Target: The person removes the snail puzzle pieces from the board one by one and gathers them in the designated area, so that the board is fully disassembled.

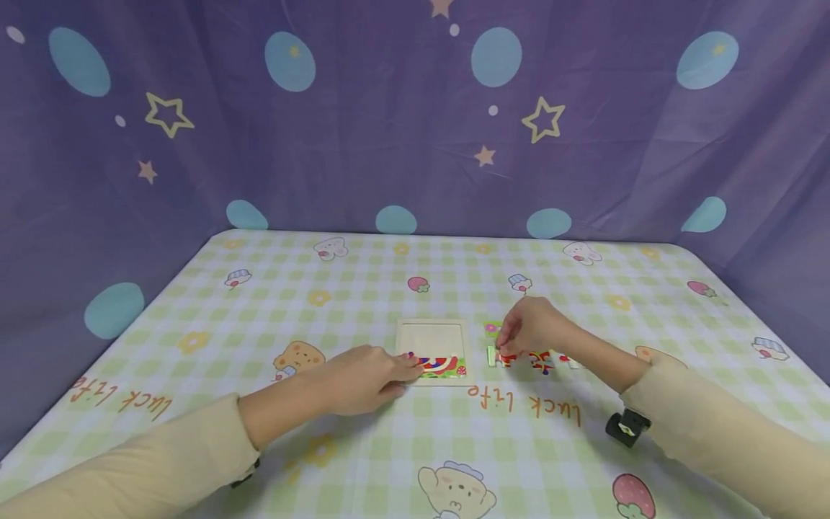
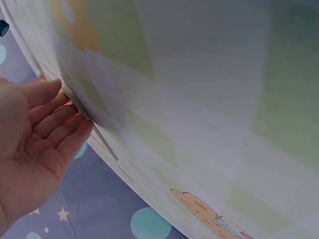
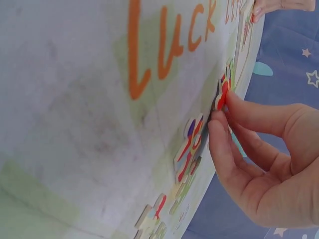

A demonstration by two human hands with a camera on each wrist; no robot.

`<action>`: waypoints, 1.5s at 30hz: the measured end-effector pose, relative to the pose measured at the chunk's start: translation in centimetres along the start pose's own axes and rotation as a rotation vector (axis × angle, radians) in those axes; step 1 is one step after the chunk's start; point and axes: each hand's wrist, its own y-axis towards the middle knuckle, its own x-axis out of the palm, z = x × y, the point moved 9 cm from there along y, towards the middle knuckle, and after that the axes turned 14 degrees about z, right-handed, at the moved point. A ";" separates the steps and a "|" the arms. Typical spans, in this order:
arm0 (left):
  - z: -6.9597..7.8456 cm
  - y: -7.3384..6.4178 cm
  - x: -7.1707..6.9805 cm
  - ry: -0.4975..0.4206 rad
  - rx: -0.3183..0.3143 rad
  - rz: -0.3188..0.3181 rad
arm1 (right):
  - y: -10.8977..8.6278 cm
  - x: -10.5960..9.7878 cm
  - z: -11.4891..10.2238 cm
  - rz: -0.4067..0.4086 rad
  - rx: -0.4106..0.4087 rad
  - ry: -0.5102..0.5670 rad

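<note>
A pale wooden puzzle tray (image 1: 431,337) lies mid-table, its near part filled with colourful puzzle pieces (image 1: 444,366). My left hand (image 1: 369,378) rests at the tray's left side, fingertips on the near-left pieces. In the left wrist view the fingers of the left hand (image 2: 50,129) extend to the tray's edge (image 2: 102,137), loosely bent. To the right of the tray, my right hand (image 1: 532,328) pinches a red puzzle piece (image 3: 224,94) between thumb and fingers, close over the tablecloth. The right hand (image 3: 269,154) partly hides that piece.
Several loose puzzle pieces lie right of the tray, among them a red and blue one (image 1: 542,360) and a green one with a pink flower (image 1: 493,329). The checked tablecloth (image 1: 363,303) reaches back to a purple curtain (image 1: 402,144).
</note>
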 end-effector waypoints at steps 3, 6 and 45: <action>0.0 0.0 -0.1 -0.001 -0.001 0.001 | -0.1 -0.2 -0.4 0.037 -0.036 -0.029; 0.0 0.0 -0.1 0.005 0.000 0.000 | -0.3 -0.4 -0.8 0.058 -0.064 -0.042; -1.2 0.2 -1.0 0.120 0.160 0.097 | -0.2 3.6 -7.1 -0.058 -0.283 0.033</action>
